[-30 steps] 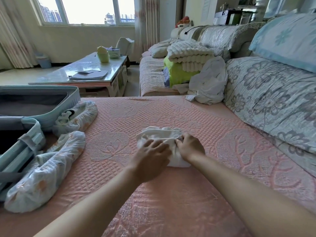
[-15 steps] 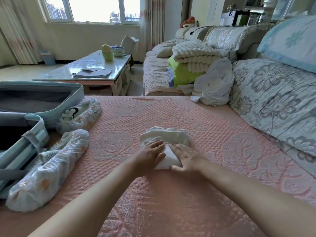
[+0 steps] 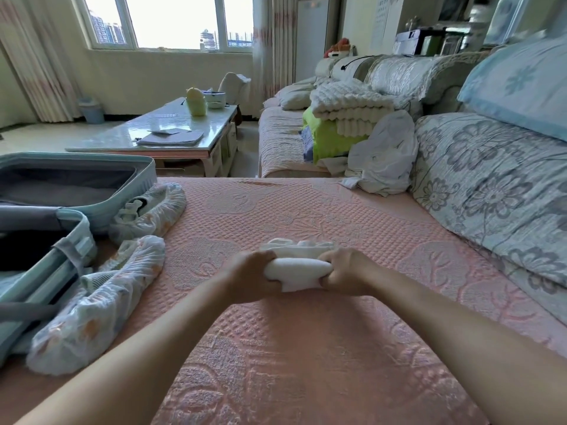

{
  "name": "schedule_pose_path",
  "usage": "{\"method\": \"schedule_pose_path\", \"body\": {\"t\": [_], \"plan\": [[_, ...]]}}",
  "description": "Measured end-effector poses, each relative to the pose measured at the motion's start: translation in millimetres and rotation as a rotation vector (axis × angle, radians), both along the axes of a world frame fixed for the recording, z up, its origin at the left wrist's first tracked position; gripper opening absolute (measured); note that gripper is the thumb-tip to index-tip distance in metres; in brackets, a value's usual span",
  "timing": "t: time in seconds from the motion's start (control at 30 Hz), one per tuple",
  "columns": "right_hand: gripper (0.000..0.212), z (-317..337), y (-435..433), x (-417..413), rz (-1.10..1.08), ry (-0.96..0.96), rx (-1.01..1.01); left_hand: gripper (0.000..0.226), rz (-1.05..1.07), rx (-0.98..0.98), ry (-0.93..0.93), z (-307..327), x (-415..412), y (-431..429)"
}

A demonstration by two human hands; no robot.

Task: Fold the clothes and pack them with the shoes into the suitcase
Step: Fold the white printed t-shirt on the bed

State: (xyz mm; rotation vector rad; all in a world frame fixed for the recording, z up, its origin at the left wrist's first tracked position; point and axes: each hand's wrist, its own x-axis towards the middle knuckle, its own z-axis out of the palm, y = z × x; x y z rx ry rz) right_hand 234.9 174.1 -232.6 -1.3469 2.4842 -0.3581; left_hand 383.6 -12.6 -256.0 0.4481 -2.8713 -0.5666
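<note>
Both hands, left hand (image 3: pixel 251 276) and right hand (image 3: pixel 345 273), grip the ends of the white garment (image 3: pixel 296 268), likely soft, light and best held bunched.

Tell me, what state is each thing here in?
White garment: folded into a bundle, held at both ends.
Left hand: grips the garment's left end.
Right hand: grips its right end.
Suitcase: open.
Near shoe: covered, outside the suitcase.
Far shoe: covered, outside the suitcase.
White heap: crumpled, unfolded.

White rolled garment (image 3: pixel 297 266), two covered shoes (image 3: pixel 92 305) beside open teal suitcase (image 3: pixel 92 207)
</note>
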Motion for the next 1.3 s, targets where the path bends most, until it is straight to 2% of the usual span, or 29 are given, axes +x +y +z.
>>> {"method": "schedule_pose_path", "body": {"t": [0.03,0.13,0.23,0.3,0.4,0.47,0.53,0.63,0.7,0.77,0.83,0.93,1.0,1.13,1.2,1.3], "plan": [[0.044,5.3,4.5,-1.2,-0.015,-0.082,-0.054,0.030,0.019,0.141,0.013,3.0,2.7,-1.7],[0.021,9.8,14.4,-2.6,-0.142,-0.301,-0.205,0.033,0.068,0.432,0.104,9.5,11.7,-2.8],[0.020,4.9,12.1,-2.9,-0.286,-0.307,-0.345,0.023,0.211,0.604,0.161,11.6,14.3,-6.3],[0.027,-2.5,4.9,-2.5,-0.362,-0.207,-0.408,0.027,0.307,0.517,0.172,12.0,12.1,-7.1],[0.044,-14.9,-7.0,-3.2,-0.437,-0.105,-0.405,0.037,0.369,0.105,0.241,10.6,1.5,3.7],[0.051,-19.4,-15.3,-3.2,-0.440,-0.044,-0.351,0.041,0.260,-0.135,0.307,12.3,-11.4,15.8],[0.053,-22.5,-24.4,-4.0,-0.431,0.062,-0.259,0.038,0.088,-0.272,0.232,12.7,-26.3,27.0],[0.054,-24.8,-36.3,-6.2,-0.396,0.274,-0.190,0.046,0.024,-0.290,-0.020,0.4,-45.7,31.1],[0.055,-24.6,-42.3,-8.3,-0.257,0.365,-0.198,0.052,0.031,-0.281,-0.140,-7.6,-53.9,25.9],[0.055,-27.9,-47.5,-10.5,-0.087,0.316,-0.176,0.054,-0.009,-0.261,-0.145,-14.7,-59.3,17.7],[0.059,-34.6,-50.6,-13.7,0.006,0.204,-0.052,0.053,-0.038,-0.195,-0.118,-20.7,-60.9,7.2],[0.061,-43.3,-50.4,-23.5,-0.021,0.129,0.110,0.054,-0.026,-0.097,-0.120,-28.0,-60.0,-7.3],[0.061,-44.9,-48.3,-27.3,-0.049,0.086,0.123,0.053,-0.015,-0.036,-0.128,-30.6,-59.4,-13.1],[0.060,-45.3,-47.4,-24.5,-0.065,0.069,0.120,0.048,0.047,0.271,-0.078,-37.5,-51.3,-27.2],[0.061,-47.3,-47.9,-25.1,-0.071,0.058,0.113,0.050,0.065,0.185,-0.125,-37.6,-48.1,-30.8],[0.063,-48.4,-47.1,-27.5,-0.083,0.062,0.104,0.054,0.031,-0.149,-0.136,-21.7,-46.7,-18.4]]}}
